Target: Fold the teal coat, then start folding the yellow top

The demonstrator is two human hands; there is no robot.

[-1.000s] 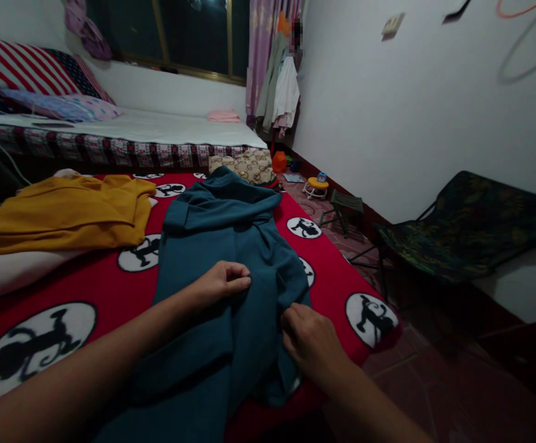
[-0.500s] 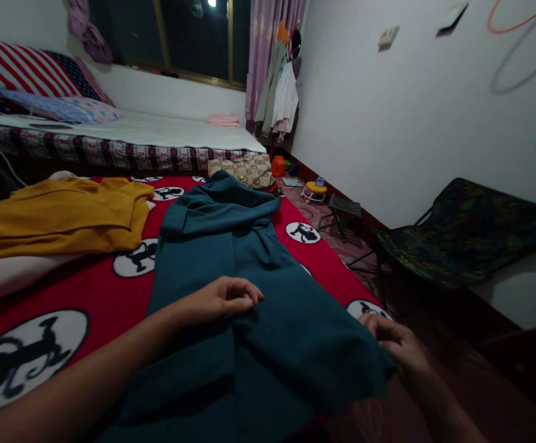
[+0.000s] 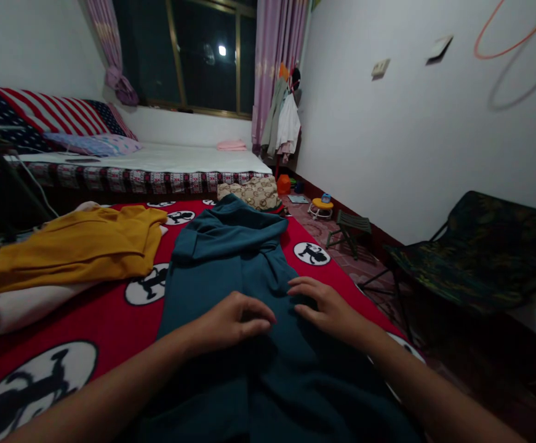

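Observation:
A dark teal long garment point(image 3: 212, 271) lies spread along the red cloth, its upper part folded over at the far end. My left hand point(image 3: 235, 320) is over the middle of it, fingers curved and thumb apart, with nothing visible in the grasp. To its right, my right hand point(image 3: 325, 307) hovers at or just above the garment's right side, fingers spread and empty. Whether the fingertips touch the fabric I cannot tell. The garment's near end runs into shadow below my forearms.
Left of the garment, folded mustard-yellow clothing point(image 3: 83, 246) lies on the red cloth point(image 3: 111, 320) with monkey prints. Beyond are a patterned beige bundle point(image 3: 252, 192) and a bed point(image 3: 180, 159). On the right stand a folding stool point(image 3: 351, 224) and a dark camouflage chair point(image 3: 475, 258).
My right hand has let go of the garment's lower right edge and moved left and up, near my left hand. That edge has dropped. The view has tilted upward.

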